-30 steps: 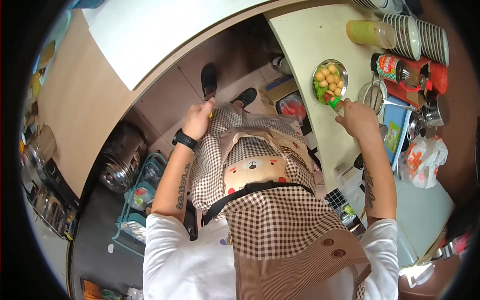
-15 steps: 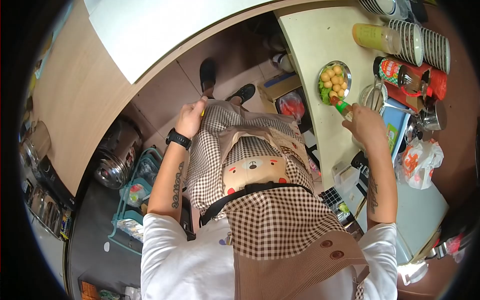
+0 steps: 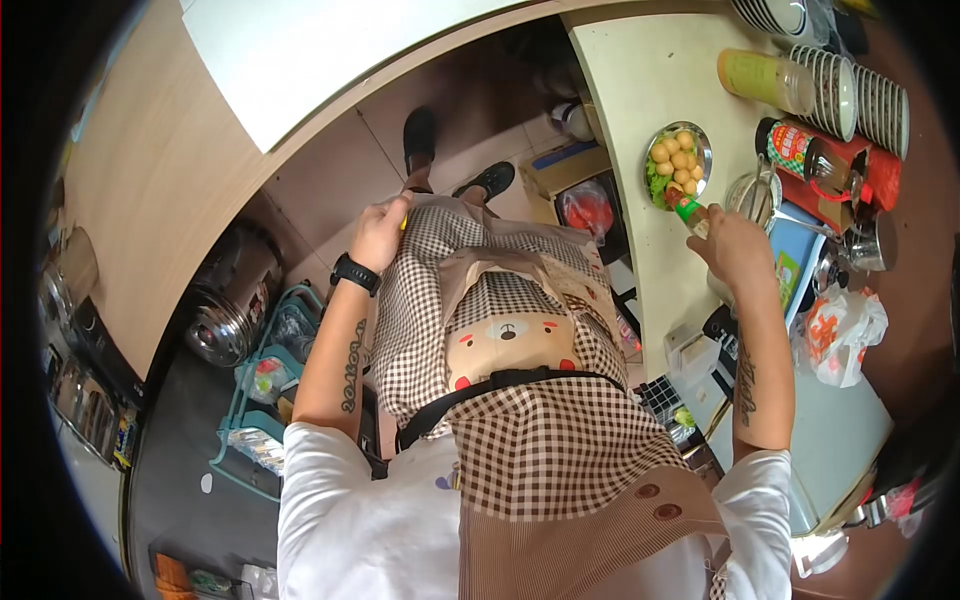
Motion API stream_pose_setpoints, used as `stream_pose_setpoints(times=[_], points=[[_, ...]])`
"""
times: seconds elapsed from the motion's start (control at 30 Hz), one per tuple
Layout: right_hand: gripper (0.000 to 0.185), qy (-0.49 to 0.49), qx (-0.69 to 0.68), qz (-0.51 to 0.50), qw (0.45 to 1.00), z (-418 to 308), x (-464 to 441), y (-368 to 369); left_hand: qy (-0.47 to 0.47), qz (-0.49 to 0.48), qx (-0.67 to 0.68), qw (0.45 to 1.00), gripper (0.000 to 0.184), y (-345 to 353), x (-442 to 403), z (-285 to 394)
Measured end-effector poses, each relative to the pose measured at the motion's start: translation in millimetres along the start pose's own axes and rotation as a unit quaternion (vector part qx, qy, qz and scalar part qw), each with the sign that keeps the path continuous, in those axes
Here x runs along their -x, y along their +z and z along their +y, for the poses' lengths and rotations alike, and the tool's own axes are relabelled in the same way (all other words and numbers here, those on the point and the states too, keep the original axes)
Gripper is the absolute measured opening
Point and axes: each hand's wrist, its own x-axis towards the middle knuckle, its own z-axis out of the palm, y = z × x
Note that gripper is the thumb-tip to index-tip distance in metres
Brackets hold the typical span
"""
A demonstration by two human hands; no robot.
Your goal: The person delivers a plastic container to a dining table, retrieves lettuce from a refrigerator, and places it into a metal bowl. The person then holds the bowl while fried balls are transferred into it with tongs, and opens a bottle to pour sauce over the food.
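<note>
On the counter, a round metal plate point(image 3: 709, 158) bears several round golden balls point(image 3: 680, 152) with green lettuce point(image 3: 658, 188) along one side. My right hand point(image 3: 738, 248) is closed around a small bottle point(image 3: 688, 209) with a green band and a reddish end. That end points at the plate's near edge, over the food; whether anything comes out is too small to tell. Away from the counter, my left hand point(image 3: 380, 232) is closed beside my checked apron point(image 3: 430, 300). A small yellow thing point(image 3: 404, 221) shows at its fingers; its kind is hidden.
Right of the plate stand stacked bowls point(image 3: 835, 90), a yellow-labelled jar point(image 3: 765, 82), a sauce bottle point(image 3: 790, 148) and a strainer point(image 3: 752, 200). A white plastic bag point(image 3: 845, 335) lies nearer me. On the left are a metal pot point(image 3: 220, 330) and a teal rack point(image 3: 262, 385).
The view has shifted slightly, so the counter and plate appear a little further right. My right hand still holds the bottle at the plate. My left hand stays closed by the apron.
</note>
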Motion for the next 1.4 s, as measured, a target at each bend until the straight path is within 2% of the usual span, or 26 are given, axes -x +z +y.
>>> stream_pose_setpoints(times=[0.6, 0.67, 0.7, 0.8, 0.97, 1.1, 1.23, 1.27, 1.3, 1.4], points=[[0.047, -0.008, -0.012, -0.003, 1.0, 1.4, -6.5, -5.5, -0.041, 0.026, 0.005, 0.999, 0.066, 1.2, 0.2, -14.1], [0.048, -0.008, 0.008, -0.034, 0.999, -3.4, -23.7, 2.9, -0.016, 0.029, -0.018, 0.999, 0.066, 1.4, 10.5, -3.6], [0.047, -0.015, 0.002, -0.019, 1.0, -3.7, -26.1, 0.2, -0.001, 0.042, -0.027, 0.999, 0.066, -2.9, 8.0, 0.5], [0.048, -0.021, -0.007, -0.006, 1.0, -2.1, -11.0, 1.8, -0.033, 0.031, 0.036, 0.998, 0.067, -1.8, 3.4, -18.7], [0.049, -0.015, 0.0, -0.002, 1.0, -1.9, -18.9, 4.0, -0.049, 0.024, 0.023, 0.998, 0.066, -2.2, 0.8, -25.5], [0.052, -0.017, 0.002, 0.001, 1.0, 1.8, -19.0, 6.1, 0.005, 0.027, 0.015, 1.0, 0.059, -1.1, 3.4, -6.1], [0.052, -0.016, -0.017, 0.022, 0.999, 5.4, -13.8, 10.9, 0.089, 0.037, 0.015, 0.995, 0.048, 3.3, 21.5, 51.8], [0.051, -0.012, -0.019, 0.024, 0.999, 5.6, -12.6, 12.3, 0.122, 0.024, 0.019, 0.992, 0.036, 2.2, 23.8, 65.4], [0.051, -0.008, -0.028, 0.029, 0.999, 7.0, -12.9, 14.8, 0.172, 0.031, 0.025, 0.984, 0.032, 1.7, 24.4, 80.1], [0.05, 0.006, -0.042, 0.027, 0.999, 9.9, -13.7, 21.5, 0.309, 0.059, 0.036, 0.948, 0.027, -4.3, 21.3, 122.1]])
